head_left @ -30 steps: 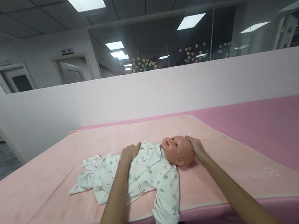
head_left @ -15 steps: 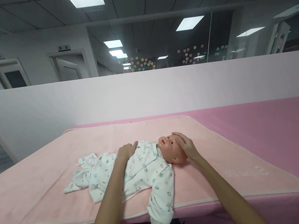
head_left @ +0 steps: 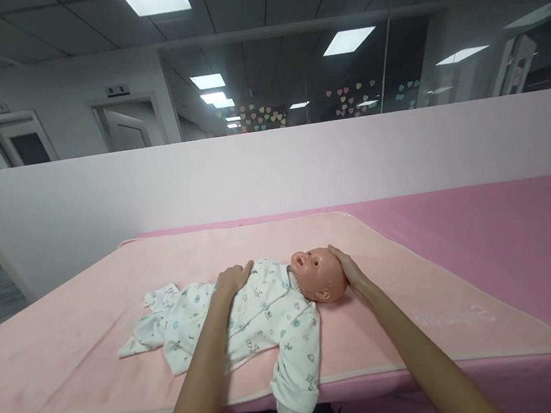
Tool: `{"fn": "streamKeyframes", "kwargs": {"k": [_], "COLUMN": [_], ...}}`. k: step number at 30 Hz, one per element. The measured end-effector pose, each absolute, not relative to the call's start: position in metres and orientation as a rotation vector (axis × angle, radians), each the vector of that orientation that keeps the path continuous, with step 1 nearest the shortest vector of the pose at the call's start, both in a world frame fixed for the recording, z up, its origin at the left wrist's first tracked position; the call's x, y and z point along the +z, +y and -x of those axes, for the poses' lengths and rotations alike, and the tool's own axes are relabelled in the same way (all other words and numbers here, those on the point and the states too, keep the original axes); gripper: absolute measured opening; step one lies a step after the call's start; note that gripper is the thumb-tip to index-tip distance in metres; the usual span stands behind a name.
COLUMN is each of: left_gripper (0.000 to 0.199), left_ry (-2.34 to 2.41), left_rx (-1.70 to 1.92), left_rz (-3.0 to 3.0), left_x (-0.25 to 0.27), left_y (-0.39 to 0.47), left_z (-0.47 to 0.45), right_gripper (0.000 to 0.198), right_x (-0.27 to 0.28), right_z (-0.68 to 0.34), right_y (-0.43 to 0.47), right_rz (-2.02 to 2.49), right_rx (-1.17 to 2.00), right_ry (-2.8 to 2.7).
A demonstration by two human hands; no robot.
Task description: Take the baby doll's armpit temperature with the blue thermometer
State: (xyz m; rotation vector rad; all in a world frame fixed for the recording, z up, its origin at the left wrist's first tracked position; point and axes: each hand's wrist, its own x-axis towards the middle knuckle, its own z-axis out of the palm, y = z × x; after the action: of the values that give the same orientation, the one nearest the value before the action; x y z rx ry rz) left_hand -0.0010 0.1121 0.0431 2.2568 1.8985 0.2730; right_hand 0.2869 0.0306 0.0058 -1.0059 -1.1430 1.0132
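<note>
A baby doll (head_left: 273,310) in a white printed outfit lies on its back, head to the right. Its bald head (head_left: 325,274) is turned face up, and one sleeved arm hangs over the table's front edge. My left hand (head_left: 234,278) rests flat on the doll's belly, fingers stretched out. Against the crown of the head lies my right hand (head_left: 351,269), fingers extended and palm curved to the scalp. Part of the doll's trunk is hidden behind my left forearm.
Under the doll is a peach blanket (head_left: 87,310) with a pale edging, spread over a pink table cover (head_left: 525,236). A low white wall (head_left: 291,168) with glass above stands behind the table. Two doors are at the far left.
My right hand has slid back from the doll's forehead to the crown, uncovering more of the head. My left hand stays on the belly.
</note>
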Motion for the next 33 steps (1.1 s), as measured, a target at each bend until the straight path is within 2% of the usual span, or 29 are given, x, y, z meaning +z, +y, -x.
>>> {"fn": "streamKeyframes", "kwargs": {"k": [6,12,14,19,21,27,33], "left_gripper": [0.074,0.074,0.075,0.074,0.074,0.075,0.075], "left_ry": [1.888,1.876,1.876,1.879,1.875,1.871,1.885], "left_rx": [0.291,0.297,0.297,0.299,0.301,0.307,0.301], "left_rz": [-2.266,-2.278,-2.280,-2.280,-2.282,-2.275,-2.258], "left_x": [0.041,0.041,0.042,0.042,0.042,0.043,0.042], "left_y": [0.114,0.113,0.113,0.113,0.113,0.111,0.112], "left_z": [0.002,0.002,0.002,0.002,0.002,0.001,0.001], "right_gripper": [0.044,0.039,0.037,0.024,0.025,0.034,0.041], "right_x": [0.008,0.008,0.004,0.000,0.005,0.019,0.012], "right_z": [-0.283,-0.287,-0.292,-0.301,-0.301,-0.291,-0.289], "right_y": [0.025,0.028,0.032,0.041,0.039,0.026,0.032], "right_rz": [0.842,0.890,0.942,1.032,0.928,0.928,0.967], "right_rx": [1.449,1.746,1.676,0.958,0.815,0.677,0.798], "right_ry": [-0.900,-0.798,-0.822,-0.756,-0.799,-1.267,-1.212]}}
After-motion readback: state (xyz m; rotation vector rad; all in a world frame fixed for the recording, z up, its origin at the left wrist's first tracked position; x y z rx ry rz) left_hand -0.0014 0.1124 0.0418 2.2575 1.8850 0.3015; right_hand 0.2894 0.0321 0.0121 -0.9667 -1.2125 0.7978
